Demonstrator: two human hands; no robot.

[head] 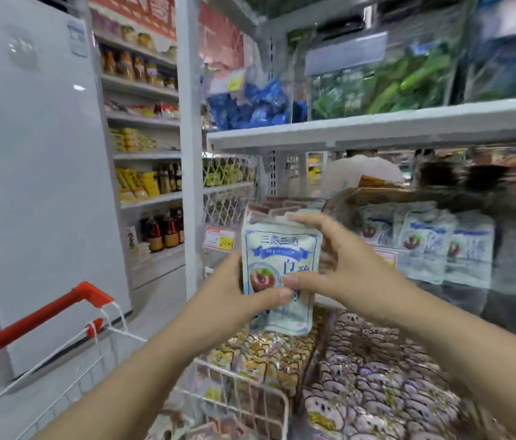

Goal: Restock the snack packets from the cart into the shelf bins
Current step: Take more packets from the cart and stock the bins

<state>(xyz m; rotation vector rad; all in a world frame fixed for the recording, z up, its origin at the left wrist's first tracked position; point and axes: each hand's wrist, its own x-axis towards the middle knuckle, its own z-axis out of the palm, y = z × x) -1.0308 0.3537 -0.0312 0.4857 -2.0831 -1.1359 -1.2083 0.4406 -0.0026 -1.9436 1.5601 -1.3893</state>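
I hold a small stack of white-and-blue snack packets [280, 268] upright in front of the middle shelf. My left hand [237, 296] grips the stack from the left, thumb across the lower front. My right hand [339, 265] grips it from the right, fingers over the top edge and thumb on the front. A clear shelf bin [459, 281] to the right holds more packets of the same kind [425, 242]. The white wire cart [244, 395] with its red handle [38, 322] stands below my arms, with packets inside.
Below the shelf, bins hold yellow packets [266, 354] and purple-patterned packets [377, 385]. The upper shelf [377, 128] carries blue packets [256, 106] and green ones [409, 81]. A white freezer cabinet [34, 160] stands on the left, with bottle shelves [149, 147] beyond it.
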